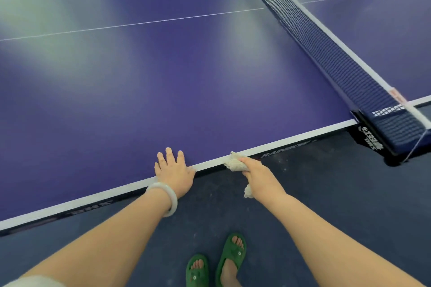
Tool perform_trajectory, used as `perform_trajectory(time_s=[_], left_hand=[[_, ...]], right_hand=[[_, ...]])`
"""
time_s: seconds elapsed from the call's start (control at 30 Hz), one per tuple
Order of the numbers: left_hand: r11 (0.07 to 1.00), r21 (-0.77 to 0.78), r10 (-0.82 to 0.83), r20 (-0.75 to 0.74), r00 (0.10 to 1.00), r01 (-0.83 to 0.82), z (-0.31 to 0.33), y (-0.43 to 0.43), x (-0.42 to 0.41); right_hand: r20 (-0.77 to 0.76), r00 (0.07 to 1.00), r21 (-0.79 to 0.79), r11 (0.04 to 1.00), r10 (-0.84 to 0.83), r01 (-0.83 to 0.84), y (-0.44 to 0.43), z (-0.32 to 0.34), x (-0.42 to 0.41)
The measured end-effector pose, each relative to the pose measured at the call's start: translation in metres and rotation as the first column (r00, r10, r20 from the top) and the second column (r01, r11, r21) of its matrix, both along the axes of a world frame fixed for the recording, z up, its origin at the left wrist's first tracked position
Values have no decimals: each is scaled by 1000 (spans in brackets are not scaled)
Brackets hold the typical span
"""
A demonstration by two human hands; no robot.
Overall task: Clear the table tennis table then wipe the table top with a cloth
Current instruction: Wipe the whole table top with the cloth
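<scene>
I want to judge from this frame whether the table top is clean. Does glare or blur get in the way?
In the head view, broad pale reflections streak the table top, washing out its left and far parts; in the head view, the net looks soft, while the left hand, right hand and cloth at the near edge are sharper; dust cannot be judged.

pale smooth wrist bangle (pixel 161 185); green open-toed slippers (pixel 233 253)

A sports hall: blue table tennis table (pixel 163 91), net (pixel 326 53), dark floor (pixel 326 193).
</scene>
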State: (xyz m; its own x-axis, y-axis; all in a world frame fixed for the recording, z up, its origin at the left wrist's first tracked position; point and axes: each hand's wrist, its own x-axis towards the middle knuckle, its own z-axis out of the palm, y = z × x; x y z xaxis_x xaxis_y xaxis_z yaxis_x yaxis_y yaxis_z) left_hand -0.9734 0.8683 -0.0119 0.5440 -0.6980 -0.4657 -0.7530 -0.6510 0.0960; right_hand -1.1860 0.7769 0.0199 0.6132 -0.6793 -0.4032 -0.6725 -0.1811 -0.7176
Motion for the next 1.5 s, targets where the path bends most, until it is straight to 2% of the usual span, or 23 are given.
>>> perform_trajectory(time_s=[0.07,0.13,0.3,0.53,0.77,1.07,1.23,1.37,1.5], left_hand=[[981,-108,-165,-49,985,159,6,6,-21],[953,-191,-254,-88,963,234,12,9,-38],[946,-187,-301,-194,934,266,32,-1,-78],[929,-228,-348,-271,897,291,65,-45,-148],[904,-299,-393,-307,867,304,86,-107,-298],[894,-325,-412,-331,849,307,95,-167,-477],[865,-322,-476,-286,831,384,92,-217,-538],[821,-358,-547,-267,793,446,89,-286,-584],[816,-373,-551,-267,791,443,88,-361,-613]], right_hand=[[-83,996,-47,998,-32,29,9,6,-13],[-163,983,-82,994,-80,67,17,13,-24],[-249,960,-98,989,-130,108,28,26,-61],[-152,946,-152,952,-288,265,4,48,-129],[-93,884,-95,888,-458,450,-41,67,-265],[-116,848,-148,853,-517,500,-110,71,-442],[-124,835,-155,842,-536,517,-169,67,-498],[-125,830,-173,836,-543,521,-231,67,-534],[-147,811,-209,819,-566,534,-298,74,-567]])
